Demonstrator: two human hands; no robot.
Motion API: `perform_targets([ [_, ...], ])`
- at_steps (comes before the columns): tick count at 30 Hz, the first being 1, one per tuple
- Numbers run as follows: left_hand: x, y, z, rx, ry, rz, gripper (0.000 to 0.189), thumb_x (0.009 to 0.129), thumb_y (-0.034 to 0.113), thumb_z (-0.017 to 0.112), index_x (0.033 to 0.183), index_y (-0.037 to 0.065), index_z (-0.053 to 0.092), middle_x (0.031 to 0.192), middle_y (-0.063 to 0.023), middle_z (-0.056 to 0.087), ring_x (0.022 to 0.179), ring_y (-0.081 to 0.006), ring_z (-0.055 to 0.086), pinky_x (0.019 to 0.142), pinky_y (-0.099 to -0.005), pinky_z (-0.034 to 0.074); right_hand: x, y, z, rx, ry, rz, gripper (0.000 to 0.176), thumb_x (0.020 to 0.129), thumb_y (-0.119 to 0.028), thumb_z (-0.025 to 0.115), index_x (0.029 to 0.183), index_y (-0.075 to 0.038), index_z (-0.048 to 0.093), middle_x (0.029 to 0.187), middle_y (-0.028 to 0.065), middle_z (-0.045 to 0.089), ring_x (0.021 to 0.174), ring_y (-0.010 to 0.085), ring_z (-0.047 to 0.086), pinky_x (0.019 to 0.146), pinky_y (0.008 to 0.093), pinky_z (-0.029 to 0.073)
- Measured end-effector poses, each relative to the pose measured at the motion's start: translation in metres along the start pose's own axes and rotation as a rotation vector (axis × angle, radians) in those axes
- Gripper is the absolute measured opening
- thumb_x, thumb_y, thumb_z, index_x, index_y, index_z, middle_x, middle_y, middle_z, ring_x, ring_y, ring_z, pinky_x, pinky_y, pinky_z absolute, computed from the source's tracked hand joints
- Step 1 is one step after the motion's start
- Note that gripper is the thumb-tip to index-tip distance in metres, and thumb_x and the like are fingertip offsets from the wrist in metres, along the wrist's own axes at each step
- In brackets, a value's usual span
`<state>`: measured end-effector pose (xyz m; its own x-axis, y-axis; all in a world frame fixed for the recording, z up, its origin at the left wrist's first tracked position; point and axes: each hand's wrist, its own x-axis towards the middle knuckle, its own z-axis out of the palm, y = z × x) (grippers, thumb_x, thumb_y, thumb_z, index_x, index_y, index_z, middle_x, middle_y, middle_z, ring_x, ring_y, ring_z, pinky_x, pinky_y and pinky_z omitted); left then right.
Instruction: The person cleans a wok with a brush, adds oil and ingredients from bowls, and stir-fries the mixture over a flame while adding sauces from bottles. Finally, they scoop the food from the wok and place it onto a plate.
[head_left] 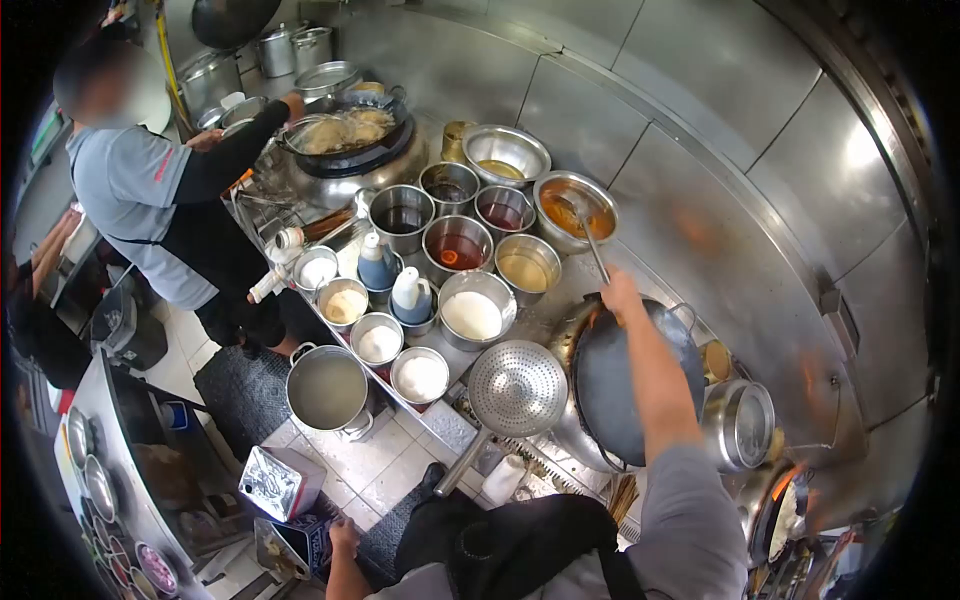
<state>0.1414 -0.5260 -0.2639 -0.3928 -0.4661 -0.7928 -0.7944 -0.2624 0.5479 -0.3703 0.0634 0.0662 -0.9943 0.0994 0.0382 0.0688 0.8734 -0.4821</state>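
My right hand [622, 293] is closed around the handle of a ladle [594, 244]. The ladle's bowl end dips into orange sauce or oil in a metal bowl [548, 190] by the back wall. Beneath my right forearm sits a dark wok [630, 390] on a burner. Low on the left, my left hand [343, 537] hangs beside a dark blue box [310, 540]; its fingers look curled, and anything in them is hidden. A large perforated strainer [518, 388] lies left of the wok, its handle pointing toward me.
Metal pots of sauces [458, 245] and white powders [420, 376] crowd the counter, with squeeze bottles [411, 296] among them. A big stockpot [328, 388] stands left. A co-worker [150, 190] works at another wok [345, 135]. Flames show near a pan [785, 515] at right.
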Motion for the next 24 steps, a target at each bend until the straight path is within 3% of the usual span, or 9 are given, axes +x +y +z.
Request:
perform_targets([
  [1,0.002,-0.008,0.003,0.046,-0.044,-0.040,0.027,0.090,0.022,0.064,0.104,0.000,0.060,0.068,-0.0070,0.057,0.046,-0.0166,0.053,0.039,-0.0296,0.044,-0.025,0.008,0.007,-0.403,0.342,-0.201,0.035,0.090,-0.015,0.063,0.124,-0.006,0.061,0.066,0.0167,0.063,0.063,0.0305,0.065,0.062,0.0427,0.054],
  [3,0.012,-0.012,0.012,0.092,-0.088,-0.079,0.026,0.091,0.023,0.064,0.102,0.000,0.061,0.070,-0.0084,0.060,0.046,-0.0175,0.053,0.038,-0.0309,0.045,-0.075,0.036,0.001,-0.203,0.391,-0.123,0.057,0.090,-0.016,0.064,0.145,-0.017,0.047,0.073,0.0172,0.064,0.072,0.0337,0.066,0.070,0.0452,0.054],
  [5,0.035,-0.017,0.017,0.272,-0.311,-0.074,0.034,0.091,0.023,0.066,0.114,-0.001,0.059,0.080,-0.0137,0.065,0.054,-0.0201,0.060,0.043,-0.0325,0.050,-0.179,0.000,-0.050,0.501,0.114,0.204,0.060,0.092,-0.015,0.063,0.148,-0.009,0.042,0.063,0.0043,0.056,0.049,0.0146,0.052,0.045,0.0311,0.043],
  [8,0.079,-0.039,0.042,0.545,-0.186,0.228,0.069,0.092,0.052,0.056,0.131,-0.004,0.055,0.128,-0.0255,0.061,0.122,-0.0389,0.056,0.106,-0.0456,0.041,-0.315,0.031,-0.059,0.835,0.177,0.273,0.052,0.098,-0.009,0.056,0.148,-0.008,0.042,0.057,-0.0042,0.044,0.041,0.0053,0.038,0.036,0.0236,0.030],
  [9,0.084,-0.028,0.042,0.637,-0.300,0.164,0.069,0.091,0.052,0.057,0.131,-0.004,0.056,0.130,-0.0267,0.059,0.126,-0.0391,0.053,0.106,-0.0438,0.042,-0.358,0.035,-0.060,0.538,0.175,0.320,0.055,0.098,-0.007,0.053,0.150,-0.003,0.036,0.070,-0.0029,0.052,0.050,0.0051,0.043,0.043,0.0223,0.036],
  [10,0.088,-0.052,0.059,0.589,0.042,0.594,0.068,0.091,0.053,0.057,0.130,-0.003,0.058,0.126,-0.0276,0.061,0.124,-0.0395,0.055,0.104,-0.0448,0.044,-0.385,0.063,-0.058,0.411,0.171,0.357,0.048,0.098,-0.009,0.052,0.145,-0.005,0.042,0.077,-0.0021,0.054,0.055,0.0069,0.045,0.049,0.0244,0.039],
  [11,0.032,0.001,0.054,0.556,-0.058,0.307,0.066,0.090,0.051,0.060,0.130,-0.002,0.059,0.127,-0.0271,0.061,0.124,-0.0403,0.054,0.104,-0.0449,0.043,-0.412,0.092,-0.055,0.285,0.163,0.395,0.041,0.099,-0.011,0.052,0.139,-0.006,0.048,0.085,-0.0014,0.055,0.061,0.0087,0.047,0.054,0.0264,0.043],
  [13,0.002,0.008,0.059,0.517,0.093,0.499,0.061,0.089,0.048,0.064,0.126,-0.001,0.061,0.126,-0.0269,0.061,0.120,-0.0406,0.057,0.102,-0.0452,0.046,-0.437,0.212,-0.067,0.081,0.110,0.260,0.045,0.096,-0.017,0.058,0.137,-0.004,0.048,0.064,0.0021,0.056,0.055,0.0108,0.054,0.052,0.0326,0.047],
  [24,-0.195,-0.099,-0.017,-0.075,0.410,0.499,0.036,0.090,0.024,0.065,0.116,-0.002,0.064,0.102,-0.0167,0.070,0.094,-0.0261,0.067,0.084,-0.0377,0.053,-0.457,0.177,-0.085,1.009,-0.378,0.698,0.021,0.094,-0.027,0.059,0.103,-0.008,0.054,0.059,0.0034,0.048,0.053,0.0142,0.051,0.053,0.0335,0.044],
])
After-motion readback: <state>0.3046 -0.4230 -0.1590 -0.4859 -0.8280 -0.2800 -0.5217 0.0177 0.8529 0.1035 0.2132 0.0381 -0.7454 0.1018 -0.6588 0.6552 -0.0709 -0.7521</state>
